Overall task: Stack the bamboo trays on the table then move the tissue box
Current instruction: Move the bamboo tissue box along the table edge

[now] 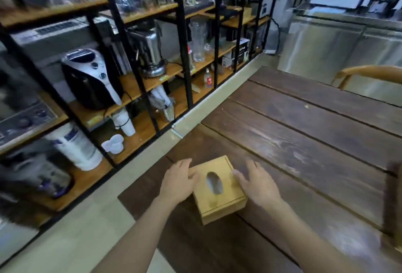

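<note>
A square bamboo tissue box with an oval slot in its lid sits near the left corner of the dark wooden table. My left hand rests against the box's left side, fingers spread. My right hand is at the box's right side, fingers apart, its fingertips touching the lid's edge. Whether either hand grips the box I cannot tell. No bamboo trays show in this view.
A black metal rack with wooden shelves stands to the left, holding a coffee machine, glassware and white paper cups. A wooden chair stands at the table's far side. A steel counter is behind it.
</note>
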{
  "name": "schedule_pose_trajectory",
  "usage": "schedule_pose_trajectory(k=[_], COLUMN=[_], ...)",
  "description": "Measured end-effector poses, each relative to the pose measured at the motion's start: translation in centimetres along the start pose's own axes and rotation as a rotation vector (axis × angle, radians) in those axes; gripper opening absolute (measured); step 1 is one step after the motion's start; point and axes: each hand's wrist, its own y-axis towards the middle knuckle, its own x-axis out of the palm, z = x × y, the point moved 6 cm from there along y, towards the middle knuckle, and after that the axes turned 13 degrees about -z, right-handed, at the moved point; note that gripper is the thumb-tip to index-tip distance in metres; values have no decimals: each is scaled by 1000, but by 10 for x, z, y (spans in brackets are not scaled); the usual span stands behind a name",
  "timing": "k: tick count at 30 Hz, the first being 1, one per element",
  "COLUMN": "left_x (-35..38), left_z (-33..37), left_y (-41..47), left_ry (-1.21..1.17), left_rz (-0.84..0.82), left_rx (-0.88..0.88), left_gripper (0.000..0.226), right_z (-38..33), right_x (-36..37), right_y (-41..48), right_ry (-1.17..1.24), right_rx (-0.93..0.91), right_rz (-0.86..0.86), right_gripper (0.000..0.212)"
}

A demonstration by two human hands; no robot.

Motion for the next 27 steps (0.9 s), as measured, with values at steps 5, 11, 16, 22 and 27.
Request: schedule_pose_trajectory(k=[5, 11, 16, 22, 27], left_x=[24, 51, 44, 19, 4], left_z=[-15, -13, -28, -70, -104], left_y=[-10, -16, -29, -54, -74], left_ry=[-500, -1230, -1333, -1398, -1474], left_rz=[-58, 94, 223, 477, 655], left_rx=[-69, -229, -265, -321, -354], left_gripper=[47, 30, 25, 27, 32], right_z=[-12, -20, -44, -96, -140], right_x=[32, 41, 48, 75, 101], right_y=[8, 11, 16, 26, 36], right_ry=[277, 354, 352, 256, 230], right_rx=[11, 32, -45, -171, -253], right_rz=[-215, -146, -156, -291, -417], right_gripper=[47, 42, 38, 52, 64])
